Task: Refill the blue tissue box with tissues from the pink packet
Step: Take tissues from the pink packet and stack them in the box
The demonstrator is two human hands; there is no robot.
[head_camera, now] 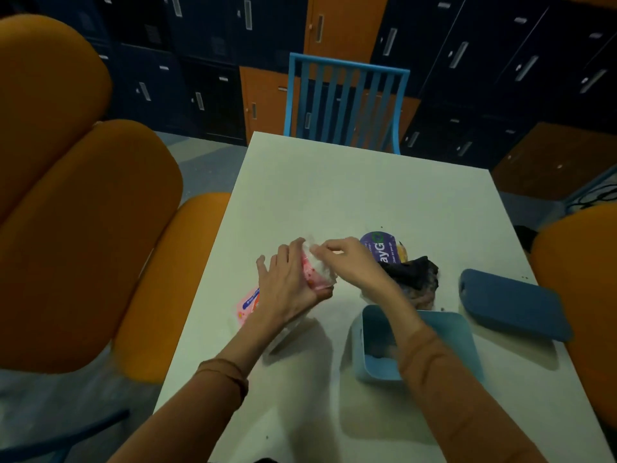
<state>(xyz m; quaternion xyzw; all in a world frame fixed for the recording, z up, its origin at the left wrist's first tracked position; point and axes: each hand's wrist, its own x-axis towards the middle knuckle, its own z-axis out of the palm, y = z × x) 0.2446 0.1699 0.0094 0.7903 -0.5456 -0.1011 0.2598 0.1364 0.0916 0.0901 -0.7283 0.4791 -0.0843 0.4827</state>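
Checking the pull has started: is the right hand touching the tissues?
Touching. Head view: right hand pinches the white tissues sticking out of the pink packet, which the left hand grips.

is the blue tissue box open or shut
Open: the blue tissue box shows its inside, and its lid lies apart on the table.

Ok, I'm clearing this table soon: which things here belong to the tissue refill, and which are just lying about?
Job: pink packet, gripped by left hand; tissues, pinched by right hand; open blue tissue box; blue lid, likely its own.
Lying about: purple printed disc; dark cloth; blue chair.
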